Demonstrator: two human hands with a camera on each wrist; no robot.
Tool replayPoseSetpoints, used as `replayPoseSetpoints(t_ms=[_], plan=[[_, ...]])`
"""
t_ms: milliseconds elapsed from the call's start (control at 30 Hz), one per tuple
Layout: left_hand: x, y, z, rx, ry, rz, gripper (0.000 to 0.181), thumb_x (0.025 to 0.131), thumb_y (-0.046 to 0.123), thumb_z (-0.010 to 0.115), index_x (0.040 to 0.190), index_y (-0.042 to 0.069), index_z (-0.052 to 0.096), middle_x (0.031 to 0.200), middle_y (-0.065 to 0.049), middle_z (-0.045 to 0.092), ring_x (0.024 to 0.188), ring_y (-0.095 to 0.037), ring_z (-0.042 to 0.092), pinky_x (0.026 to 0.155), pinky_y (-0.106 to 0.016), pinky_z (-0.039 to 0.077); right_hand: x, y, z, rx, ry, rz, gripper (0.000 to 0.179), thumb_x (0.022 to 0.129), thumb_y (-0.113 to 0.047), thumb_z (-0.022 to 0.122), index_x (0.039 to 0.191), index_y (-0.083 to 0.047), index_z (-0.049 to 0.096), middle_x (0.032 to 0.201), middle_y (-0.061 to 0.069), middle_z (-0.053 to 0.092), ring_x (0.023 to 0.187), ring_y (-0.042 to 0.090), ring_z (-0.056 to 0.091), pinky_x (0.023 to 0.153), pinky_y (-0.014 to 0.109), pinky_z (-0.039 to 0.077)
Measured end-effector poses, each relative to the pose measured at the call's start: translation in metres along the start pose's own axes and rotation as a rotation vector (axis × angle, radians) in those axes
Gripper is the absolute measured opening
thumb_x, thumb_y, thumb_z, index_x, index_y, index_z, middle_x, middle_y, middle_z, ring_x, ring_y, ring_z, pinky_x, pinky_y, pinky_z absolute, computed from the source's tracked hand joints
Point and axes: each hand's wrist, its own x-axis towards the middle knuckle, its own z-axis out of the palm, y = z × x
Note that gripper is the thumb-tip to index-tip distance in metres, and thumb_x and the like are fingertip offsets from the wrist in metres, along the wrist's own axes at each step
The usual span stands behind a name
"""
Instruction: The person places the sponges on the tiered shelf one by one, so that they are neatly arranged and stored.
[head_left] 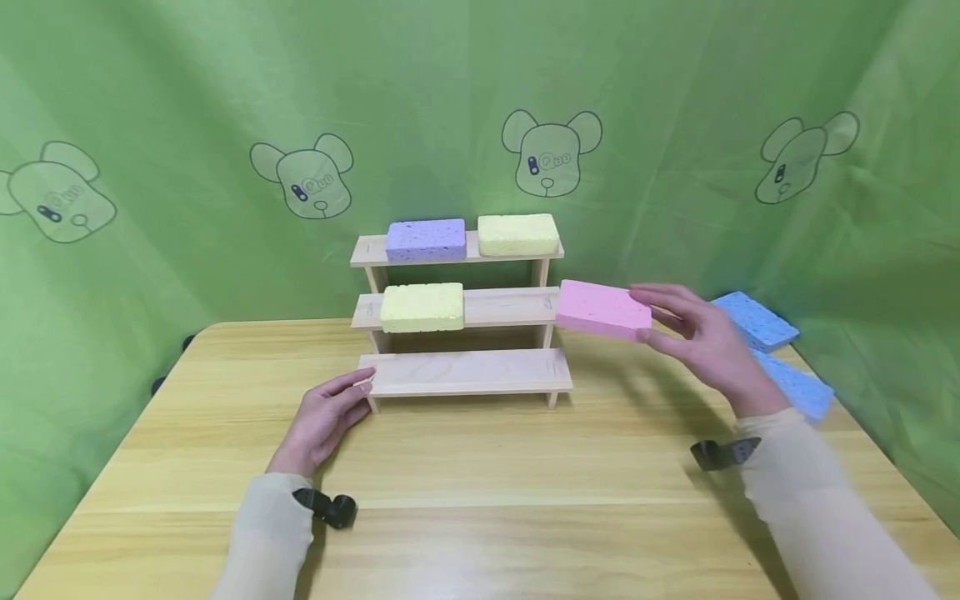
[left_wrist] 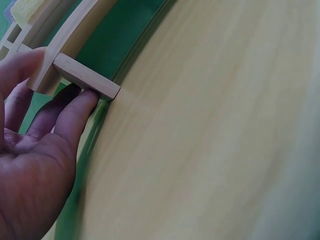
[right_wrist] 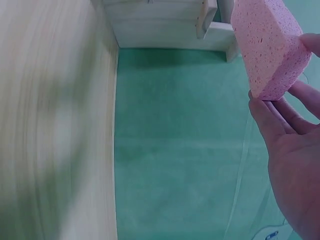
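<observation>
A pink sponge [head_left: 602, 309] is held in the air by my right hand [head_left: 693, 337], thumb and fingers pinching its right end. Its left end overlaps the right end of the middle tier of a three-tier wooden rack [head_left: 465, 372]. In the right wrist view the porous pink sponge [right_wrist: 267, 47] is tilted, with fingertips at its edges. My left hand [head_left: 330, 417] grips the left end of the rack's bottom tier, thumb on top and fingers by the leg [left_wrist: 87, 76]. A yellow sponge [head_left: 422, 307] lies on the middle tier's left; a purple sponge [head_left: 426, 240] and another yellow sponge [head_left: 518, 235] sit on top.
Two blue sponges [head_left: 756, 320] lie at the table's right edge, behind my right forearm. The rack stands toward the back of the wooden table [head_left: 450, 483]. A green curtain [head_left: 427, 100] with bear-head drawings hangs behind and at both sides.
</observation>
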Motion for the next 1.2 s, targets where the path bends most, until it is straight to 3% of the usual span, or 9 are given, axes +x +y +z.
replayPoseSetpoints(t_ms=[167,467,733,900,1200], plan=[[0.000,0.000,0.000,0.004,0.002,-0.005,0.022,0.092,0.000,0.066,0.108,0.012,0.075,0.146,-0.017,0.043,0.109,-0.020,0.062,0.099,-0.034,0.050,0.009,-0.002,0.010,0.044,-0.010,-0.042,0.045,0.089,-0.001,0.072,0.132,0.000,0.060,0.138,0.011,0.050,0.129,0.018,0.045,0.106,0.022,0.040],[0.000,0.000,0.000,0.010,-0.004,0.007,0.026,0.092,0.001,0.066,0.117,0.006,0.071,0.145,-0.017,0.044,0.110,-0.020,0.062,0.099,-0.034,0.050,0.019,-0.004,0.021,0.094,-0.040,-0.042,0.046,0.088,0.002,0.070,0.132,0.003,0.058,0.138,0.011,0.046,0.129,0.025,0.043,0.108,0.025,0.039],[0.000,0.000,0.001,-0.011,0.008,0.000,0.021,0.091,-0.001,0.066,0.104,0.013,0.076,0.144,-0.017,0.045,0.109,-0.021,0.063,0.099,-0.035,0.051,0.030,-0.002,0.032,0.108,-0.066,-0.064,0.044,0.088,0.000,0.070,0.131,0.001,0.060,0.137,0.009,0.048,0.129,0.026,0.044,0.110,0.034,0.038],[-0.001,0.000,0.001,-0.011,0.005,0.004,0.021,0.092,0.000,0.066,0.108,0.011,0.075,0.144,-0.016,0.044,0.110,-0.021,0.062,0.099,-0.035,0.050,0.036,-0.001,0.040,0.093,-0.088,-0.058,0.045,0.089,-0.004,0.071,0.132,-0.003,0.060,0.138,0.006,0.049,0.129,0.028,0.045,0.111,0.041,0.037],[0.000,0.000,0.001,-0.020,-0.002,0.007,0.021,0.092,0.000,0.066,0.106,0.013,0.075,0.146,-0.018,0.043,0.110,-0.022,0.062,0.099,-0.035,0.050,0.044,-0.003,0.054,0.124,-0.112,-0.062,0.046,0.090,-0.005,0.071,0.134,-0.001,0.058,0.140,0.009,0.048,0.130,0.030,0.045,0.113,0.041,0.035]])
